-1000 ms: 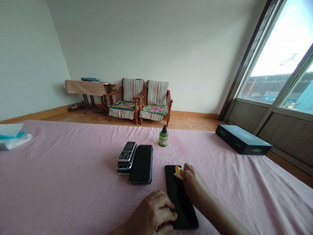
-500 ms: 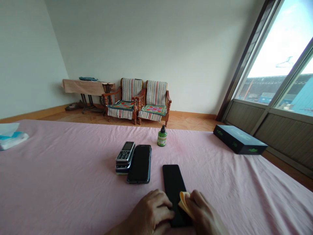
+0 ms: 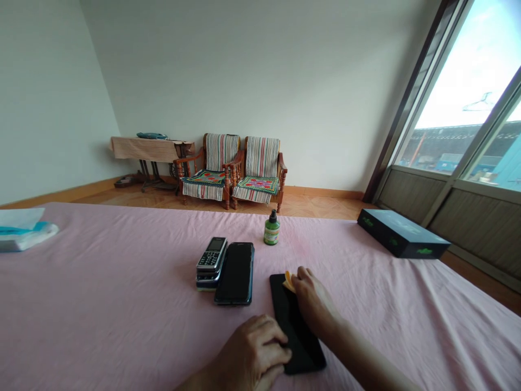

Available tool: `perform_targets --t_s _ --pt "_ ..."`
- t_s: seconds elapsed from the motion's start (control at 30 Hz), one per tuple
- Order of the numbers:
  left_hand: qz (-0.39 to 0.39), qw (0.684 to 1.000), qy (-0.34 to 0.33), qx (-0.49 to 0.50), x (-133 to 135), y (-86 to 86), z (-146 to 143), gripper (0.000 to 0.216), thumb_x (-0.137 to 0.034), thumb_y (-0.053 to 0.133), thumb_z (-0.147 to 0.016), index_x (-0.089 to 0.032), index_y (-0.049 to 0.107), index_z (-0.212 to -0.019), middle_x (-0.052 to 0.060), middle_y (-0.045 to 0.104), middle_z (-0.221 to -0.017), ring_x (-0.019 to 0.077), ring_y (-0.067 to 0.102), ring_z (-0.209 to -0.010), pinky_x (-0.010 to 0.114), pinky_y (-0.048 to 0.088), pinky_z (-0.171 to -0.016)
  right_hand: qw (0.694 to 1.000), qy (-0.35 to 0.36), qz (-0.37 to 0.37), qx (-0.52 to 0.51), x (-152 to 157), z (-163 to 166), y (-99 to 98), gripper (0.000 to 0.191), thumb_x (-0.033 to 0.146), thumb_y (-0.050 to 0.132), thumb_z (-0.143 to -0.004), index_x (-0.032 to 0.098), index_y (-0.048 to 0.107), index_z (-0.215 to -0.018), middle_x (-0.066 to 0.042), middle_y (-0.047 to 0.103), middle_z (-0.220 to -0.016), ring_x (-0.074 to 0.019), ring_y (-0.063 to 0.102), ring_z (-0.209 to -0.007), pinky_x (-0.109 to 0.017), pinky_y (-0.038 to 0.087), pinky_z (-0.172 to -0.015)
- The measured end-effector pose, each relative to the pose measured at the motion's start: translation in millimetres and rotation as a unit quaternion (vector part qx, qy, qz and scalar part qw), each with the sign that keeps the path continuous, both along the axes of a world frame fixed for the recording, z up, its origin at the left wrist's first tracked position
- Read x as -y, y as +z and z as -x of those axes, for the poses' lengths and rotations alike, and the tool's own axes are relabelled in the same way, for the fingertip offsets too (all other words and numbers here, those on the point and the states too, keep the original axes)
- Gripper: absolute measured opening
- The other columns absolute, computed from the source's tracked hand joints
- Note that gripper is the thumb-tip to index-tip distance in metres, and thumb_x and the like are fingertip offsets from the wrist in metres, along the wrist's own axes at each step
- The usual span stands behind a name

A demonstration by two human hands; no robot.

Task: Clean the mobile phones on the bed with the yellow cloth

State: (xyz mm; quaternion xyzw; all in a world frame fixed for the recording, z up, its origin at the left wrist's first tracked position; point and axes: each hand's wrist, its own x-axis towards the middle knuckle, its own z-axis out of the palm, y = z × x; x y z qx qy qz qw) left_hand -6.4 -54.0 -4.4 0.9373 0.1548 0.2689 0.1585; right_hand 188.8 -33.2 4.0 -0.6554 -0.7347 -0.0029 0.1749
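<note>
right hand [image 3: 311, 297] presses orange cloth [image 3: 288, 281] onto black phone [image 3: 293, 328], left hand [image 3: 254, 355] steadying it.

The left hand [image 3: 254, 355] lies palm down at 6 o'clock, knuckles raised, fingers curled under. The right forearm [image 3: 366, 361] comes in from 5 o'clock and stretches toward 11 o'clock, the right hand [image 3: 311, 301] pinched together at its fingertips.
</note>
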Motion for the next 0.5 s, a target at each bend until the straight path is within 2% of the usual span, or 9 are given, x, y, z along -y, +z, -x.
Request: perform_targets --t_s 0.13,0.27,0.33,0.43,0.5 --pt "-0.031 0.999 -0.008 0.014 -4.0 -2.0 -0.2 0.018 -0.009 0.057 -0.083 -0.019 0.067 -0.094 0.005 0.065 -0.095 0.0174 0.057 -0.088 0.029 0.047 -0.079 1.0 0.025 -0.016 0.008 -12.2 2.9 1.9 0.029 0.002 0.036 -0.09 0.015 0.062 -0.084 -0.01 0.058 -0.09 -0.0194 0.052 -0.083 -0.028 0.04 -0.069" --pt "-0.028 1.0 0.001 -0.01 -4.7 0.2 -0.3 0.017 -0.02 0.071 -0.075 -0.019 0.066 -0.092 0.003 0.065 -0.096 0.0186 0.056 -0.09 0.029 0.047 -0.078 0.994 0.091 -0.041 -0.038 12.2 6.9 -3.8 0.024 0.005 0.042 -0.09 0.019 0.061 -0.086 -0.006 0.057 -0.09 -0.0189 0.051 -0.084 -0.028 0.042 -0.072" --pt "-0.028 0.999 0.016 -0.038 -2.5 0.5 -1.5 0.023 -0.029 0.079 -0.07 -0.019 0.065 -0.086 0.002 0.065 -0.096 0.0198 0.056 -0.089 0.029 0.047 -0.075 0.988 0.129 -0.027 -0.075 30.3 11.5 -7.6 0.02 0.006 0.047 -0.089 0.021 0.06 -0.085 -0.004 0.057 -0.089 -0.0179 0.051 -0.082 -0.028 0.042 -0.071" --pt "-0.045 0.996 0.056 -0.044 4.2 -3.9 -5.7 0.026 -0.032 0.082 -0.067 -0.019 0.064 -0.081 0.002 0.064 -0.096 0.0214 0.055 -0.09 0.03 0.047 -0.074 0.986 0.132 -0.014 -0.101 46.3 19.4 -12.9 0.021 0.005 0.049 -0.088 0.022 0.06 -0.082 -0.003 0.057 -0.086 -0.0173 0.052 -0.078 -0.027 0.043 -0.068" --pt "-0.068 0.994 0.085 -0.031 9.4 -9.3 -8.6 0.023 -0.029 0.08 -0.07 -0.019 0.063 -0.081 0.002 0.064 -0.093 0.0214 0.055 -0.089 0.031 0.046 -0.075 0.988 0.111 -0.02 -0.103 42.7 22.2 -14.4 0.024 0.004 0.047 -0.088 0.022 0.061 -0.08 -0.003 0.057 -0.085 -0.0171 0.052 -0.076 -0.027 0.043 -0.065"
